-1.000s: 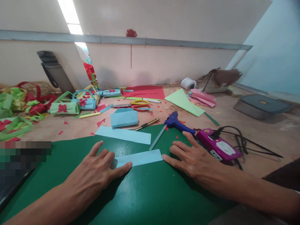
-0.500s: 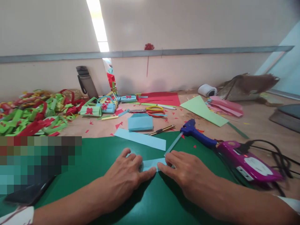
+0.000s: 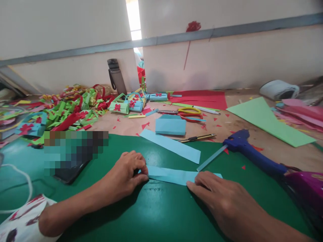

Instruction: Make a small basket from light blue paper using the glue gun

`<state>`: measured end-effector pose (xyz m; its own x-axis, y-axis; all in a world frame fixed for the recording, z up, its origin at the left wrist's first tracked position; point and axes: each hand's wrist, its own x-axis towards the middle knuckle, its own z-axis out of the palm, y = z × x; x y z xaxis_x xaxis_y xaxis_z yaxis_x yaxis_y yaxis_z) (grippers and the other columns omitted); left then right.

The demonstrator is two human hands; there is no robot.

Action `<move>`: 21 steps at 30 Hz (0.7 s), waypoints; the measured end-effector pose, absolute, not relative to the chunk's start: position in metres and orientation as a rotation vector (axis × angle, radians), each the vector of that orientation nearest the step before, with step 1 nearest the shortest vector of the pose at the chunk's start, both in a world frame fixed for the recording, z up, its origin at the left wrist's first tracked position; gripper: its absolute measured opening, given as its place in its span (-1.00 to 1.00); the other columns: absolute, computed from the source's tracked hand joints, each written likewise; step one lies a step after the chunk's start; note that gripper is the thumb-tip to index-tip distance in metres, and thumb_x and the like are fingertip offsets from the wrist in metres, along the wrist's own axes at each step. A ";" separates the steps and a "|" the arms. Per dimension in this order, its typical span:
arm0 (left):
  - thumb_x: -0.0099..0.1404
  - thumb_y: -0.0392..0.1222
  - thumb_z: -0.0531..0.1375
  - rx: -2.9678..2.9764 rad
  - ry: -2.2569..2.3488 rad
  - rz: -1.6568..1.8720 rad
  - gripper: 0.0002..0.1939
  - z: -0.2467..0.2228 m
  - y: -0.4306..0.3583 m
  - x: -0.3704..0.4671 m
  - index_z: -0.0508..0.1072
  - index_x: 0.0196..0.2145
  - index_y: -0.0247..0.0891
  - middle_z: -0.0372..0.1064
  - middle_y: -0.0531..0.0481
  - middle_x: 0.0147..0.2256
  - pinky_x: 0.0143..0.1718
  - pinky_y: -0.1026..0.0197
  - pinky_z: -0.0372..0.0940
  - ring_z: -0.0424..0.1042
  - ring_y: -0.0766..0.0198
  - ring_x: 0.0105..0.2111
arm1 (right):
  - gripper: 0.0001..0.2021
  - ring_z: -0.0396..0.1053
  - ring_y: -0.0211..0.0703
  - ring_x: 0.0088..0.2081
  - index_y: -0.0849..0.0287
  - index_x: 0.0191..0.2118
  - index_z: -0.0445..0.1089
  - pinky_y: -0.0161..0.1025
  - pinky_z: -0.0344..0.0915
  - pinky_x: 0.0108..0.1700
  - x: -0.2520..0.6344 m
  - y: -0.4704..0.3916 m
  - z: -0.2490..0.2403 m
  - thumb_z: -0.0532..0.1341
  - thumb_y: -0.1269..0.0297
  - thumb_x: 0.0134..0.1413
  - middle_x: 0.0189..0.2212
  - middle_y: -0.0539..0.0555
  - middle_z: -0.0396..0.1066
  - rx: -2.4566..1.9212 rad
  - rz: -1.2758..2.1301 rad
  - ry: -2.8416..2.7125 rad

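Note:
A narrow light-blue paper strip [image 3: 169,174] lies across the green board [image 3: 156,215] in front of me. My left hand [image 3: 131,173] pinches its left end between thumb and fingers. Further along, my right hand [image 3: 219,195] is closed over the right part of the strip, thumb at the near edge; a short end shows beyond the knuckles. Behind this, a second blue paper strip [image 3: 174,146] lies flat. A folded blue paper piece [image 3: 170,126] stands at the board's back edge. The glue stick [image 3: 212,158] of a blue glue gun [image 3: 254,151] points towards my right hand.
A utility knife [image 3: 196,138] and scissors [image 3: 189,111] lie beyond the board. Small paper bags with red bows [image 3: 118,107] stand by a bottle [image 3: 116,76]. Left are heaped paper pieces [image 3: 78,107] and a partly blurred phone [image 3: 72,171]. Green paper [image 3: 270,122] lies right.
My hands have moved apart along the strip, leaving more of it showing between them. The view has turned left, so the surroundings sit further right.

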<state>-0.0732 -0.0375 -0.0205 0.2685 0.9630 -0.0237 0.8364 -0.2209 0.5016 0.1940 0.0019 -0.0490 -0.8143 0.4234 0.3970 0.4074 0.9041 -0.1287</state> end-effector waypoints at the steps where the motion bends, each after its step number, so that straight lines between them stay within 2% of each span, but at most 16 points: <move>1: 0.18 -0.35 0.19 2.109 1.647 0.419 -0.89 -0.021 -0.038 -0.073 0.38 -0.50 -0.26 0.30 0.09 -0.41 -0.18 0.16 0.08 0.26 0.30 -0.32 | -0.73 0.22 -0.22 -0.47 0.19 -0.23 0.35 -0.33 0.09 -0.48 0.194 0.002 -0.049 -0.06 0.55 0.15 -0.48 0.05 0.29 -0.607 0.065 -2.644; 10: 0.26 -0.24 0.12 2.046 1.741 0.423 -0.79 -0.018 -0.038 -0.079 0.37 -0.53 -0.27 0.28 0.08 -0.41 -0.22 0.15 0.10 0.22 0.28 -0.33 | -0.74 0.25 -0.21 -0.48 0.19 -0.21 0.35 -0.33 0.10 -0.48 0.194 0.003 -0.047 -0.06 0.52 0.17 -0.48 0.05 0.30 -0.611 0.087 -2.654; 21: 0.26 -0.25 0.10 2.029 1.805 0.423 -0.78 -0.019 -0.041 -0.085 0.34 -0.54 -0.29 0.25 0.07 -0.41 -0.25 0.15 0.10 0.20 0.27 -0.34 | -0.73 0.26 -0.21 -0.49 0.18 -0.24 0.35 -0.32 0.11 -0.50 0.196 0.005 -0.049 -0.06 0.52 0.17 -0.50 0.05 0.31 -0.579 0.008 -2.633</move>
